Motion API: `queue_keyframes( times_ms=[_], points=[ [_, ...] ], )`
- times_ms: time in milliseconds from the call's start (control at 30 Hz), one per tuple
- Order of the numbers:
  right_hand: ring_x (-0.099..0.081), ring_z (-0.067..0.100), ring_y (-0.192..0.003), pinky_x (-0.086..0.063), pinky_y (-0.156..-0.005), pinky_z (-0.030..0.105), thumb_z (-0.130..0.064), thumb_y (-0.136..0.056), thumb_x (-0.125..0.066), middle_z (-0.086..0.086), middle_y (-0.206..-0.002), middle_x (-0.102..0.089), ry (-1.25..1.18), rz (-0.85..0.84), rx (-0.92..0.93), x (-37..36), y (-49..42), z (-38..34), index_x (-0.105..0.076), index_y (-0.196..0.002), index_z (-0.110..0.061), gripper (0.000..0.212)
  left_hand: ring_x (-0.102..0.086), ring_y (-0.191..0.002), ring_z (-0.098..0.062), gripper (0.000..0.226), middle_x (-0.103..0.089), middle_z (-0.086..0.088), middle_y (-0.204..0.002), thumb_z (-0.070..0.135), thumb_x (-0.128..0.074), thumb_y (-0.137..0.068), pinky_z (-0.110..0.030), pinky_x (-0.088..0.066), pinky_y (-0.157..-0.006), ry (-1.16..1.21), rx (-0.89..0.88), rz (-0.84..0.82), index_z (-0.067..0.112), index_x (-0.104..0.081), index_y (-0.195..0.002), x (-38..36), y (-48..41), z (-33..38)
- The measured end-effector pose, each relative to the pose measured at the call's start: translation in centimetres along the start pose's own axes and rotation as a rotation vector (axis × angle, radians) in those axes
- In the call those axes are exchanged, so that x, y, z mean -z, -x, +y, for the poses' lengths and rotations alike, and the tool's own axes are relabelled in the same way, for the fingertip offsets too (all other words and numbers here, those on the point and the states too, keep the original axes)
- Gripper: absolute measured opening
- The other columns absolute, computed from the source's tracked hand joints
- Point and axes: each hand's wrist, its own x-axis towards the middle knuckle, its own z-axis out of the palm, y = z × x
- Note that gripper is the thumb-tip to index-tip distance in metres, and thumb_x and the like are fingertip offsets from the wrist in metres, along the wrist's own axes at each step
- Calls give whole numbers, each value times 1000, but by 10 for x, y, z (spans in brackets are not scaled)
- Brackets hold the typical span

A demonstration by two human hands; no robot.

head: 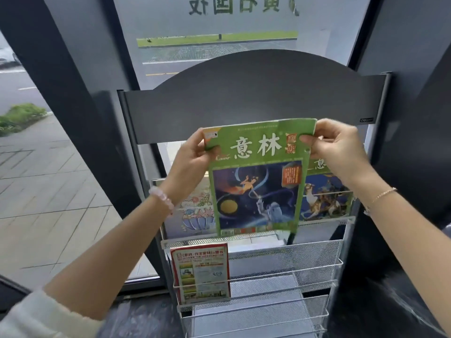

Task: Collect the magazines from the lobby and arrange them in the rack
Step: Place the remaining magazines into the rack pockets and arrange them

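Observation:
A green magazine (258, 181) with a dark blue picture hangs upright in front of the top shelf of the metal rack (244, 98). My left hand (192, 157) pinches its upper left corner and my right hand (339, 147) pinches its upper right corner. Its lower edge sits just above the top mesh shelf (324, 222). Behind it on that shelf stand a pale illustrated magazine (192, 211) at the left and another green magazine (327, 193) at the right. A red-bordered magazine (201, 272) stands at the left of a lower shelf.
The rack stands against a glass wall with dark frames (68, 69); pavement and road show outside. Several lower mesh shelves (280, 311) step toward me. A dark floor (380, 311) lies to the right of the rack.

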Motion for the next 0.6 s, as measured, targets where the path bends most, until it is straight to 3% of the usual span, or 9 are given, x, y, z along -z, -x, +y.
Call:
queue_keyframes(
  times_ms=[100,233,367,467,500,600],
  points=[
    [-65,14,-80,-58,-76,36,-8,-82,-65,-9,-83,-66,39,110,58,6,-27,2,-64,-92,-17,14,-66,-93,-29,12,-65,-16,-100,-1,-57,-84,-47,-56,-79,-245,-99,24,7,-61,-92,1,-41,6],
    [-66,22,-84,-57,-76,42,-12,-81,-65,-14,-81,-64,36,188,75,5,-64,16,-62,-87,-22,12,-63,-76,-26,23,-59,-9,-87,-5,-61,-78,-29,-57,-63,-471,-242,117,6,-57,-98,-11,-83,9],
    [-66,19,-80,-56,-75,46,-16,-81,-65,-12,-78,-65,100,186,64,-1,-84,42,-62,-84,-25,10,-64,-75,-35,29,-59,-10,-81,-9,-58,-74,-39,-57,-63,-548,-264,130,7,-53,-98,-21,-105,-15],
    [-65,17,-79,-55,-79,39,-12,-81,-66,0,-84,-68,149,152,46,-5,-86,65,-65,-88,-13,7,-57,-66,-21,27,-58,-5,-82,-9,-59,-74,-15,-48,-60,-570,-237,142,6,-52,-95,-27,-109,-37],
    [-64,18,-80,-54,-80,38,-12,-80,-67,4,-85,-68,182,137,44,-7,-85,72,-65,-88,-10,9,-53,-65,-17,26,-57,-3,-82,-9,-60,-74,-13,-43,-58,-590,-240,131,5,-52,-95,-30,-108,-44],
    [-58,20,-78,-51,-76,38,-17,-78,-69,7,-85,-65,289,90,7,-11,-82,90,-64,-90,-6,17,-51,-69,-20,24,-58,-6,-83,-7,-61,-74,-27,-44,-63,-639,-243,83,3,-52,-93,-36,-102,-67]
  ],
)
